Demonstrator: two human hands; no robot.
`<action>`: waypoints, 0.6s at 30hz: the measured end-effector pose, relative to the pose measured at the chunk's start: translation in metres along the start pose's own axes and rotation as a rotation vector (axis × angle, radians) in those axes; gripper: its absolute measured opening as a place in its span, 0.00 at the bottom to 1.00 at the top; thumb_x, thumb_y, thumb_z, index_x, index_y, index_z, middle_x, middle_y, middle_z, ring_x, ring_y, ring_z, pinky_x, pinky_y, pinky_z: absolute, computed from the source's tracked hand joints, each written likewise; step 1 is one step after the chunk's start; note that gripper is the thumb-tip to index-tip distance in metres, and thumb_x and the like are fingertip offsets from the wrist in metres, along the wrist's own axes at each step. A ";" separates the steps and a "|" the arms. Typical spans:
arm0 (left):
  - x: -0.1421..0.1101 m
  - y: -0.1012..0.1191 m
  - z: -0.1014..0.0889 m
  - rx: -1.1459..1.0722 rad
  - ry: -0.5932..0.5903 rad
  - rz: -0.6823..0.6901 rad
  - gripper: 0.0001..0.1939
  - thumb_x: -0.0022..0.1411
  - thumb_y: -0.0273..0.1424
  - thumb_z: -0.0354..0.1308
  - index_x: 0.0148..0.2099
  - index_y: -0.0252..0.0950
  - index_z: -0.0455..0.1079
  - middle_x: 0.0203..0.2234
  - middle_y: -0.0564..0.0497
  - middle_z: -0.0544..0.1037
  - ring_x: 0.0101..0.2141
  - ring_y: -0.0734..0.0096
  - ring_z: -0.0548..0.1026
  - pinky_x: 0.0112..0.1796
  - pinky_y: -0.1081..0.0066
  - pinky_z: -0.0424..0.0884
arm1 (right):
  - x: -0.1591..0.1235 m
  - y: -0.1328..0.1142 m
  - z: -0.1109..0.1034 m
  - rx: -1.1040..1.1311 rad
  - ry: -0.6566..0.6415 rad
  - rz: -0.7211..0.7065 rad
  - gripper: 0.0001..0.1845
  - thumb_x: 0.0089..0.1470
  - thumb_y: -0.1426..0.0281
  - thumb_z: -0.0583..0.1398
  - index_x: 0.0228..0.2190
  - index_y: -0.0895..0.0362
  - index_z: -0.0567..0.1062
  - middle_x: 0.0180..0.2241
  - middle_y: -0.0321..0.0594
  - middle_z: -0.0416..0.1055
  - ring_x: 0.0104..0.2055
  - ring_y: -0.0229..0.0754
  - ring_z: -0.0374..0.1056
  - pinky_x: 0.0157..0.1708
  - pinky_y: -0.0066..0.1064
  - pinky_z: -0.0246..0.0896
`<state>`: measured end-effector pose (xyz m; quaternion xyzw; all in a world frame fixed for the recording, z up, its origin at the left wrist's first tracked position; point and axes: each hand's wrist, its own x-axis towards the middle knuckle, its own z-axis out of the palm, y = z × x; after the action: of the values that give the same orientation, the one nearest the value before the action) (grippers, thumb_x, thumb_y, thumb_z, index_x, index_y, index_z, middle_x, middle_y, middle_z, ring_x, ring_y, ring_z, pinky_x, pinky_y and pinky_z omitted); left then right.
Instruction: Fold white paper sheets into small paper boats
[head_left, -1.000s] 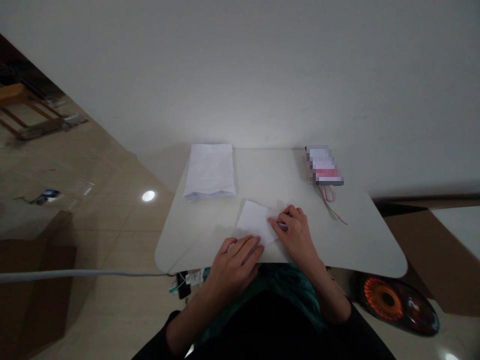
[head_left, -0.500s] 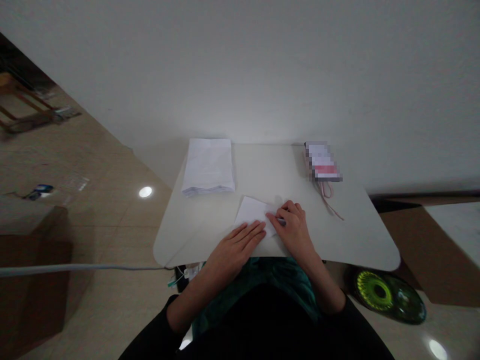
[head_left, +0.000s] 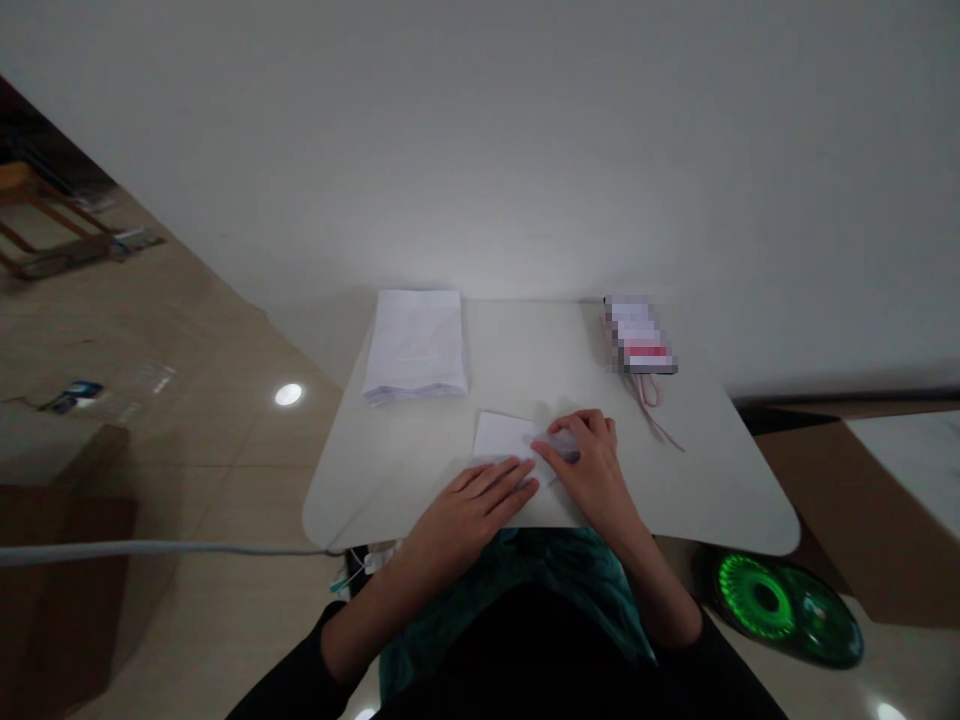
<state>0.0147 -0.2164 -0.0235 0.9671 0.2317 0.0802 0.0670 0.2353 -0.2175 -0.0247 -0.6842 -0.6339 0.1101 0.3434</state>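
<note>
A white paper sheet (head_left: 502, 436) lies on the pale rounded table (head_left: 390, 480), close to its near edge. My left hand (head_left: 472, 510) rests flat with its fingertips at the sheet's lower edge. My right hand (head_left: 589, 465) curls over the sheet's right end and pinches it. A small grey bit shows under those fingers, too small to name. The right part of the sheet is hidden by that hand. Beyond the hands lie a stack of white paper (head_left: 415, 345) and a pixelated packet (head_left: 640, 335) with a pink cord (head_left: 652, 403).
A lit round fan (head_left: 776, 600) sits on the tiled floor (head_left: 225, 470) beyond the table's right corner. A grey cable (head_left: 150, 548) runs along the left, above a brown cardboard box (head_left: 60, 590). A white wall (head_left: 480, 150) backs the table.
The sheet has turned so its top edge lies more level. My left hand has slid right along it, and my right fingers have curled further over it. The fan's light went from orange to green.
</note>
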 end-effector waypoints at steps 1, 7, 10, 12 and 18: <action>0.000 0.000 0.000 0.005 0.006 0.000 0.29 0.69 0.22 0.44 0.70 0.37 0.48 0.68 0.48 0.54 0.68 0.66 0.51 0.63 0.63 0.55 | -0.003 0.000 -0.002 0.017 0.012 -0.019 0.14 0.53 0.62 0.66 0.41 0.54 0.76 0.43 0.45 0.65 0.46 0.51 0.60 0.48 0.47 0.59; 0.000 0.001 -0.001 0.014 0.017 -0.009 0.28 0.70 0.24 0.44 0.70 0.37 0.49 0.68 0.48 0.55 0.67 0.66 0.53 0.62 0.64 0.56 | -0.039 -0.007 -0.014 -0.025 0.101 -0.202 0.07 0.57 0.70 0.62 0.37 0.49 0.80 0.53 0.45 0.61 0.53 0.55 0.57 0.51 0.51 0.57; 0.001 0.002 -0.003 0.008 0.016 -0.016 0.28 0.70 0.24 0.45 0.70 0.37 0.50 0.68 0.48 0.55 0.67 0.66 0.53 0.62 0.63 0.57 | -0.053 -0.013 -0.017 -0.066 0.105 -0.234 0.08 0.57 0.73 0.62 0.35 0.50 0.81 0.54 0.46 0.61 0.53 0.55 0.56 0.50 0.52 0.57; 0.001 0.002 -0.003 0.009 0.015 -0.019 0.28 0.70 0.25 0.45 0.70 0.38 0.50 0.68 0.49 0.55 0.67 0.66 0.53 0.62 0.63 0.57 | -0.058 -0.014 -0.017 -0.091 0.100 -0.229 0.08 0.57 0.73 0.62 0.35 0.50 0.81 0.54 0.46 0.61 0.53 0.56 0.56 0.49 0.51 0.57; 0.000 0.000 -0.001 0.006 0.018 -0.010 0.30 0.69 0.23 0.45 0.71 0.39 0.47 0.68 0.49 0.55 0.67 0.67 0.51 0.62 0.63 0.56 | -0.058 -0.011 -0.014 -0.125 0.113 -0.232 0.08 0.57 0.70 0.62 0.36 0.47 0.82 0.51 0.45 0.64 0.51 0.54 0.57 0.47 0.49 0.56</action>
<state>0.0149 -0.2159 -0.0227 0.9654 0.2374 0.0878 0.0622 0.2248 -0.2767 -0.0244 -0.6315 -0.6941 -0.0087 0.3455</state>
